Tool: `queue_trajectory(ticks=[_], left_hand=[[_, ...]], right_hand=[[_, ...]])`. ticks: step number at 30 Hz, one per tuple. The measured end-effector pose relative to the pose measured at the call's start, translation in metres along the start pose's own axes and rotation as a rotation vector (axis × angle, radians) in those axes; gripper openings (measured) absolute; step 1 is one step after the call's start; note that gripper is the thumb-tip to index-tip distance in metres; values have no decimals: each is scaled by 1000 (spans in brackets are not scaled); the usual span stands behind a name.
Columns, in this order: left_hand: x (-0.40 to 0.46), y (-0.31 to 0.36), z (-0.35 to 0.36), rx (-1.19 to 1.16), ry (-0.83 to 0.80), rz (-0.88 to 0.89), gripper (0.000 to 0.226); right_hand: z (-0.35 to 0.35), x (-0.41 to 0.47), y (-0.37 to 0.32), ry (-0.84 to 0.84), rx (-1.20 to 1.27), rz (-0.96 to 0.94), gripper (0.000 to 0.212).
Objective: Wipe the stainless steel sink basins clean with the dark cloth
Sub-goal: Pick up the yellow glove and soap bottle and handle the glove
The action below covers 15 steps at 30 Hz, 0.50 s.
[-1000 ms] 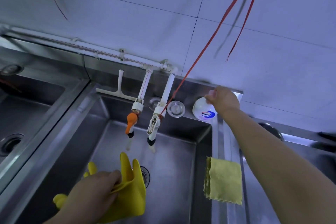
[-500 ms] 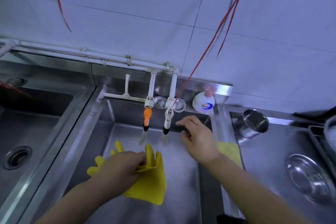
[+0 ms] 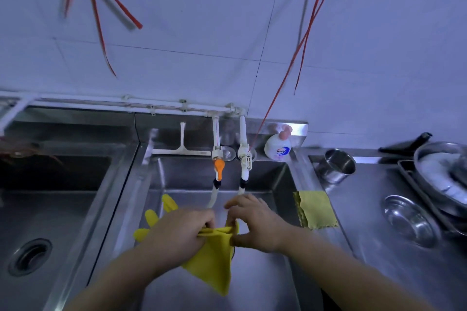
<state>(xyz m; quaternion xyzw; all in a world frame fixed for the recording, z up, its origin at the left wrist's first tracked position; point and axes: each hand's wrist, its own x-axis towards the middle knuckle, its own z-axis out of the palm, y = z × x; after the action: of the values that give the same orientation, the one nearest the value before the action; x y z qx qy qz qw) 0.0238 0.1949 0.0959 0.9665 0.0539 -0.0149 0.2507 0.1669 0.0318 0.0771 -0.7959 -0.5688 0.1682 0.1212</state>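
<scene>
Hands: left grip and right grip pinch yellow glove cuff | over middle basin

left hand, right hand, gripping yellow glove, sink

Two taps hang over the middle basin behind; its front floor lies open.

both hands seemingly pinching, forearms converging
</scene>
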Motion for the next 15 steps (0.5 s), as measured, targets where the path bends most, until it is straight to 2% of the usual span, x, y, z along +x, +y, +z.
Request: queue_trajectory(ticks=[6, 11, 13, 15], left_hand=[[0, -10, 4, -118, 24, -108, 17], [21, -10, 20, -63, -175, -133, 18], [34, -5, 20, -58, -185, -143, 16], [54, -2, 7, -9, -117, -132, 12]], right_hand=[[-22, -4, -11, 77, 37, 108, 8], [-48, -12, 5, 179, -268, 34, 15], [-59, -14, 16, 167, -304, 7, 17], [-71, -17, 31, 198, -327, 15, 19]])
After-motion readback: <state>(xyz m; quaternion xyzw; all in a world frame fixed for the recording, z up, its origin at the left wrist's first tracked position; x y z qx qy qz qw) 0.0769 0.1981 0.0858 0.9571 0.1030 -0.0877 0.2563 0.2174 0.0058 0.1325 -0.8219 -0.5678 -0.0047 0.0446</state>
